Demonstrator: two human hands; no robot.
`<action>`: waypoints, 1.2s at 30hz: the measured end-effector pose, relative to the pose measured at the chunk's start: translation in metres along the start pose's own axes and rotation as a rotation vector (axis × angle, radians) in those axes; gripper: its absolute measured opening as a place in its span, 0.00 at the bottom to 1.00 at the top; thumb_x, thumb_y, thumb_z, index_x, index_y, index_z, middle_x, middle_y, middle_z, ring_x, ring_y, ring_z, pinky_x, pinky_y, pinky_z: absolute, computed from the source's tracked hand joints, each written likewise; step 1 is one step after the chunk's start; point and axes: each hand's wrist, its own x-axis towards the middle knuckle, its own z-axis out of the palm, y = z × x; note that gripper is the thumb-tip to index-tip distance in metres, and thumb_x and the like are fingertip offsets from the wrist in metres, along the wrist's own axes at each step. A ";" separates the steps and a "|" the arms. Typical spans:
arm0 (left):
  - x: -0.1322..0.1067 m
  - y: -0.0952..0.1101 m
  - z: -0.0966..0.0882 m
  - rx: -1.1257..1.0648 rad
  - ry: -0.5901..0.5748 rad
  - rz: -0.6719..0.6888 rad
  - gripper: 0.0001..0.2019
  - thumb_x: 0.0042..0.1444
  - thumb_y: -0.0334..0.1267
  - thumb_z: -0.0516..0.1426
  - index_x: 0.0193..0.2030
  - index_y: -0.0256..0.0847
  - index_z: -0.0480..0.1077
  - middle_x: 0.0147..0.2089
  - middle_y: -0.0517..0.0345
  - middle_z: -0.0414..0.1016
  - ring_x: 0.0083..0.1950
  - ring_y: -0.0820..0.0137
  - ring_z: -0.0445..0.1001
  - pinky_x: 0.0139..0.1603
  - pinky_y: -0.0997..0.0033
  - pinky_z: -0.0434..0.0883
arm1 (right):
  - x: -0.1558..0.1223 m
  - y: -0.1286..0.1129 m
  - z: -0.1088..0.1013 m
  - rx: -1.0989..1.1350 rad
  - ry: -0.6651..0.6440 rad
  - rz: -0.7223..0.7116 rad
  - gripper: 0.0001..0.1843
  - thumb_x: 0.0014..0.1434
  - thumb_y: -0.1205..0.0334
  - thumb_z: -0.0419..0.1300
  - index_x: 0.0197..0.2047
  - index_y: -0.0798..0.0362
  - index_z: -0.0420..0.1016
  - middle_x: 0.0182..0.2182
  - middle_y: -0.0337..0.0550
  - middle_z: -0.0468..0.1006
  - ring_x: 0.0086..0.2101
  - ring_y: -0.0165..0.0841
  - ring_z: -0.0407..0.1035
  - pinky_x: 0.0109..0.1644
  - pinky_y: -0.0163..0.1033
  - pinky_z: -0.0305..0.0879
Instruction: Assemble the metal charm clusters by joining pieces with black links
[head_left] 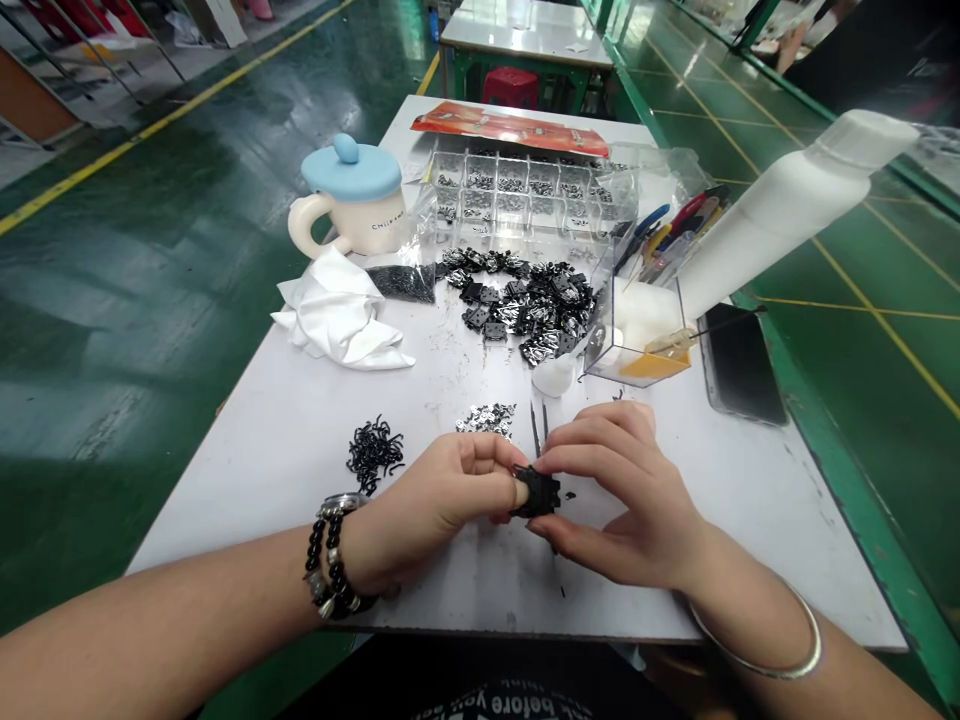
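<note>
My left hand (442, 510) and my right hand (622, 490) meet over the white table, both pinching a small black metal part (537, 492) with a toothed edge. Its shape is partly hidden by my fingers. Just left of my hands lies a loose heap of black curved wire pieces (373, 452). A small patch of silver parts (486, 420) sits above my left hand. Farther ahead is a large pile of black-and-silver hinge-like plates (521, 305).
A transparent compartment box (517, 195) holds small parts beyond the pile. Around it are a blue-lidded mug (352, 195), white cloth (341, 310), transparent box (637, 330), pliers (667, 230), white bottle (795, 210) and phone (739, 365). The white table (300, 530) ends in edges above a green floor.
</note>
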 end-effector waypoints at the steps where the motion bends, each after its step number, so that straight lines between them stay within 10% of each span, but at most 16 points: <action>1: 0.000 0.000 0.000 -0.001 -0.002 0.001 0.10 0.42 0.34 0.62 0.32 0.35 0.68 0.23 0.63 0.67 0.25 0.76 0.62 0.30 0.73 0.56 | 0.000 0.000 0.000 0.001 0.001 0.001 0.13 0.52 0.59 0.64 0.40 0.52 0.69 0.34 0.42 0.74 0.38 0.37 0.64 0.43 0.46 0.55; 36: 0.001 -0.002 0.001 -0.016 -0.022 0.027 0.08 0.44 0.33 0.61 0.32 0.35 0.68 0.25 0.62 0.68 0.26 0.76 0.63 0.31 0.72 0.58 | -0.001 0.000 0.001 0.001 0.022 0.002 0.13 0.51 0.61 0.65 0.39 0.54 0.70 0.33 0.42 0.75 0.37 0.37 0.63 0.42 0.46 0.56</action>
